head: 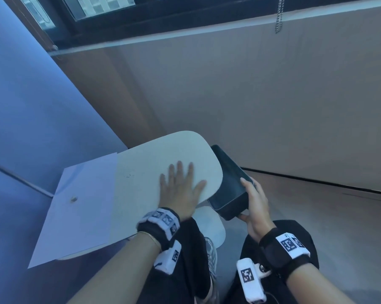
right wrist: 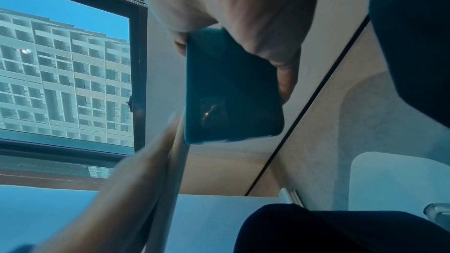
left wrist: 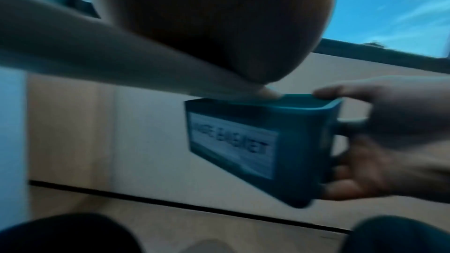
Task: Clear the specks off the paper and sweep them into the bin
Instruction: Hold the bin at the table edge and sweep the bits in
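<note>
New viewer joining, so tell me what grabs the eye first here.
The left hand lies flat, fingers spread, on the pale table near its right edge. Just past that edge the right hand holds a dark bin against the tabletop. On the table's left lies a white paper with one small speck.

An indoor room, probably an office or study space in a city building, though little of it shows. A small pale table (head: 154, 156) with rounded corners stands beside a blue partition wall (head: 31, 102). Plain beige wall panels (head: 272, 106) run under a dark-framed window (right wrist: 138, 64), where a bead chain (head: 279, 16) hangs. Through the glass, a tall apartment block (right wrist: 63, 76) rises against blue sky.
</note>
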